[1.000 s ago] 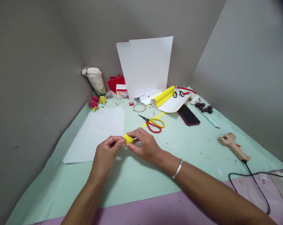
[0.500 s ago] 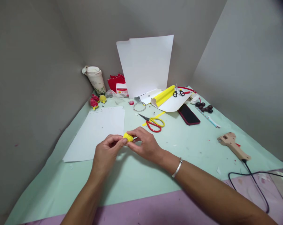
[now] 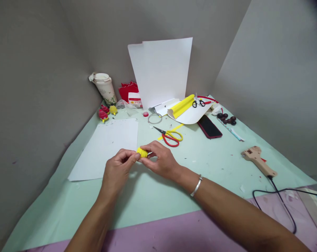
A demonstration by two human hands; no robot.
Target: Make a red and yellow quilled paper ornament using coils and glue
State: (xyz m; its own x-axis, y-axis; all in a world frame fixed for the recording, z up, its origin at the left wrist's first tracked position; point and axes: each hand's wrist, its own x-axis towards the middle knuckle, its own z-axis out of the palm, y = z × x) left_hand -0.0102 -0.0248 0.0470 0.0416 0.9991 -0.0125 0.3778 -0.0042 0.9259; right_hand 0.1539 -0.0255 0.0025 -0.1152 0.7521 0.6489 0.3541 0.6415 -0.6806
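A small yellow textured roll is held above the table between both hands. My left hand pinches its left side with thumb and forefinger. The fingers of my right hand close on its right side; a silver bangle is on that wrist. Just beyond the hands lie scissors with one red and one yellow handle, blades pointing left. White paper sheets lie flat to the left, near my left hand. The fingertips cover part of the roll.
A glue gun with a black cord lies at right. A phone, brown beads and a yellow sheet with small scissors are farther back. A lidded cup and small red and yellow pieces stand at back left.
The whole view has shifted slightly, so everything sits a little farther left and up. Both hands keep their grip on the yellow roll, with hardly any other movement.
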